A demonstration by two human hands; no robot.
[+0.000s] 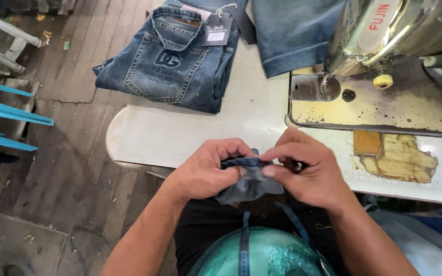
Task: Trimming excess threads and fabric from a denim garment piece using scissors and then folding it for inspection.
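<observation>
While the left hand [203,171] pinches one end of a small denim piece [249,181], the right hand [308,171] grips its other end, near the surface [180,138] edge.

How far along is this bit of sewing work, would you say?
Looks done: folded jeans with a hang tag lie on the table. In hand: both the left hand and right hand pinch a small denim piece at the table's edge. Left: nothing lies under the sewing machine needle, so stitching seems pending.

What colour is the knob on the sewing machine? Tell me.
Yellow; the knob shows best in the head view.
</observation>
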